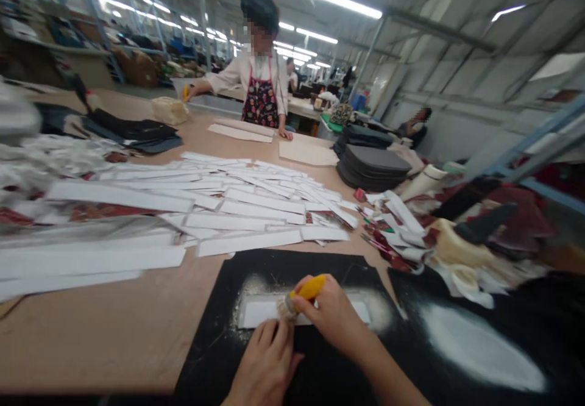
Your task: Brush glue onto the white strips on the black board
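Observation:
My right hand (333, 314) is closed around the yellow handle of a paintbrush (308, 290). The brush's bristles press on a white strip (260, 313) that lies flat on a black sheet (214, 345). Just below the bristles, my left hand (269, 351) rests with its fingers laid forward on the strip's near edge, its thumb out to the side; it grips nothing. Whitish smears mark the black sheet around both ends of the strip. Part of the strip is hidden behind the brush and my right hand.
Many white strips (247, 235) lie in overlapping rows across the brown table (114, 339). At right are fabric scraps (402, 235), dark stacked pads (375, 165) and another black piece with a white patch (484, 345). Across the table, a co-worker (260, 89) holds something yellow.

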The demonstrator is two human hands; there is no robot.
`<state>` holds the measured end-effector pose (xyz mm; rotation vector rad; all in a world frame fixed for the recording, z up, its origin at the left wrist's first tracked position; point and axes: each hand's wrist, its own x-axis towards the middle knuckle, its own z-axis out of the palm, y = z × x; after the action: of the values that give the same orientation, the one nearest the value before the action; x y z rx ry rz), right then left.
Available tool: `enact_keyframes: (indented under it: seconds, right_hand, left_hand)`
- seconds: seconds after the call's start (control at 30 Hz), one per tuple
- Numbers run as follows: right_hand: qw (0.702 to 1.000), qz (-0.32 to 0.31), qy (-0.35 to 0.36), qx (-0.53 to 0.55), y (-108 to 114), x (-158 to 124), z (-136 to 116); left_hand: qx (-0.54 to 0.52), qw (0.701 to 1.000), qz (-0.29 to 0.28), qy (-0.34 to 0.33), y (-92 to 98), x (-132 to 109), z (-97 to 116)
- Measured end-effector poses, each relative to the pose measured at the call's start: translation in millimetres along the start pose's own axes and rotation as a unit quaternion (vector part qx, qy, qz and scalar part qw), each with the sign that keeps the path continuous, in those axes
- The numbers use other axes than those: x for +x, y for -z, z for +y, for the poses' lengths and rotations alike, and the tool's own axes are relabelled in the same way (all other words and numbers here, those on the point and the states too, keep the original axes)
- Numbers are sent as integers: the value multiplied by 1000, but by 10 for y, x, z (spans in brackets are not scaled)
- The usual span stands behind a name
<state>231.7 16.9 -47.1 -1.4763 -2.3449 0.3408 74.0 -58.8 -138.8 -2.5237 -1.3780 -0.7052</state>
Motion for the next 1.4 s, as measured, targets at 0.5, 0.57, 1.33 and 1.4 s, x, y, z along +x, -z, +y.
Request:
enact_keyframes:
  seconds: [0.5, 0.57, 1.33, 1.4]
  right_hand:
    - [975, 99, -194, -50, 424, -715, 780]
    - [958, 138, -215, -129, 440, -775, 868]
    - [920, 290, -264, 8, 395, -1086, 1167]
    - [917, 304, -258, 22, 383, -1083, 1156]
  left_hand:
    - [-44, 987, -113, -101, -218, 812, 535]
    - [-44, 984, -141, -101, -249, 853, 548]
    - [-62, 961, -230, -142, -460, 1607, 914]
    - [-58, 965, -219, -129, -496, 1565, 846]
